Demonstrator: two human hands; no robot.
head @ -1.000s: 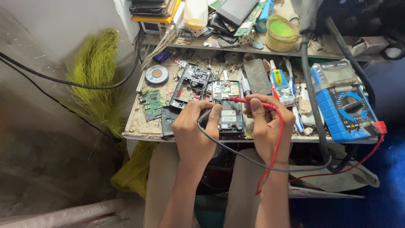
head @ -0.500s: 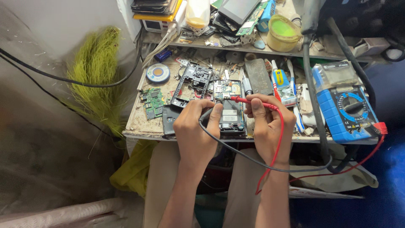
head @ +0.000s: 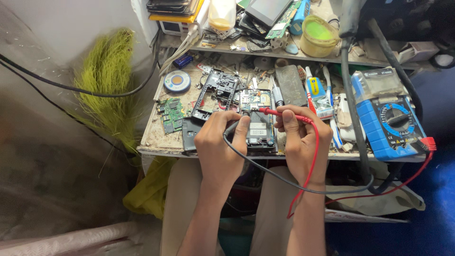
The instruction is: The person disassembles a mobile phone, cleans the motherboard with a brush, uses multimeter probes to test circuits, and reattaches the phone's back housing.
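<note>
Bench edge: the bench (head: pixel 156 142) front rim runs just under both wrists.
Left hand (head: pixel 219 142): pinching the black probe (head: pixel 239 121), tip on the opened phone (head: pixel 257 121).
Right hand (head: pixel 301 137): pinching the red probe (head: pixel 277 113) over the phone's top.
Open room: scarce; green circuit board (head: pixel 170 114) left, blue multimeter (head: pixel 391 125) right.

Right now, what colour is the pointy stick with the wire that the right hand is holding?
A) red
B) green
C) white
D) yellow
A: the right hand has its grip on a red probe, whose red wire loops down past the wrist; its tip points at the opened phone.
</note>
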